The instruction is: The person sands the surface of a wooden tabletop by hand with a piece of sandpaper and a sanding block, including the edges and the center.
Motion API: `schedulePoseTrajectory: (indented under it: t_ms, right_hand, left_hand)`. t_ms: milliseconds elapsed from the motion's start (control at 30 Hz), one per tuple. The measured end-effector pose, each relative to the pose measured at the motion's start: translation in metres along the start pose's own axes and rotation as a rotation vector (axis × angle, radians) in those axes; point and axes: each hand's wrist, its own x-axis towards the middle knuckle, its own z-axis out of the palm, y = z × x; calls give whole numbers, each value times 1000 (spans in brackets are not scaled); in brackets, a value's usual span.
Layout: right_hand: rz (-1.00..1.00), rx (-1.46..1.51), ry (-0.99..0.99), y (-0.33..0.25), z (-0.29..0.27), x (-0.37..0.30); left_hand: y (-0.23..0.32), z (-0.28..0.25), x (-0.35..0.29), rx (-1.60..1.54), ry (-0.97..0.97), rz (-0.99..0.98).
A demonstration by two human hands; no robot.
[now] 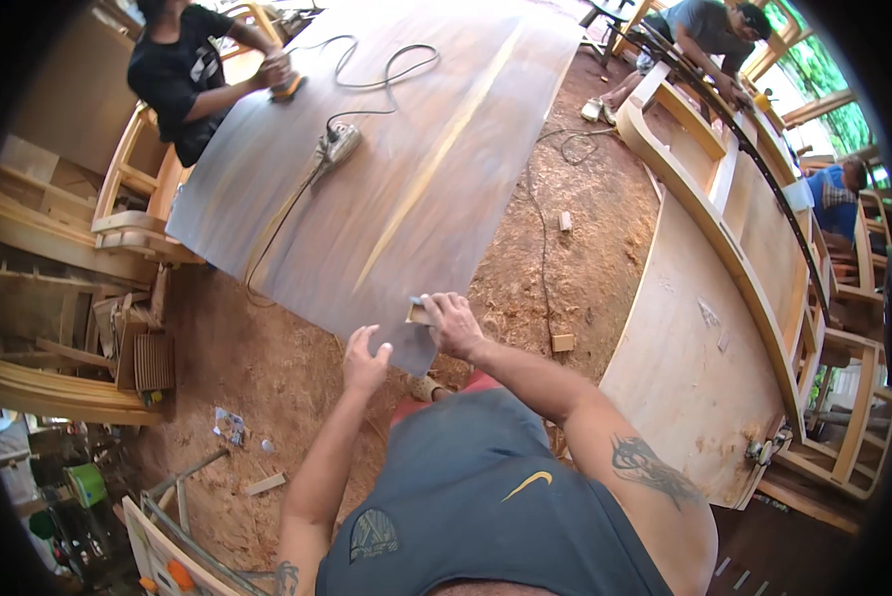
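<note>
pinching a small block (419,314) in the right hand (454,326), with a firm-looking grip between thumb and fingers, over the near end of the broad brown board (476,119). cannot tell whether resting flat on the wood or lifted slightly off it. tan on the face, bluish along the edge; likely light, stiff and hard to break, so easy to manage one-handed. best taken by its two sides, clear of the underface; liable to slip a little in dusty fingers.

spread at the left hand (367,360), in a loose curl, thumb apart from fingers, with nothing seen in that grip; just beside the board's near end. cannot tell whether touching its edge.

judging by breadth, likely heavy and stiff as a board; smooth-looking on top, perhaps slick with dust. best held by opposite edges, and by more than one person. laden farther up with a corded tool (340,144) and a looping cord (437,58), apt to snag if dragged. at the far left edge, attended by a person (180,84) in black, holding a sander (287,91). to the right, on the dusty floor (565,268), strewn with an offcut (563,343).
</note>
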Motion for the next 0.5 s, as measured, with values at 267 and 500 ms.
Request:
schedulePoseTrajectory:
  t_ms: [267, 500]
  right_hand:
    - [7, -32, 19, 71, -2, 18]
    - [151, -237, 76, 221, -45, 114]
  left_hand:
    - [-25, -23, 60, 154, 37, -135]
    - [-18, -26, 145, 468, -87, -373]
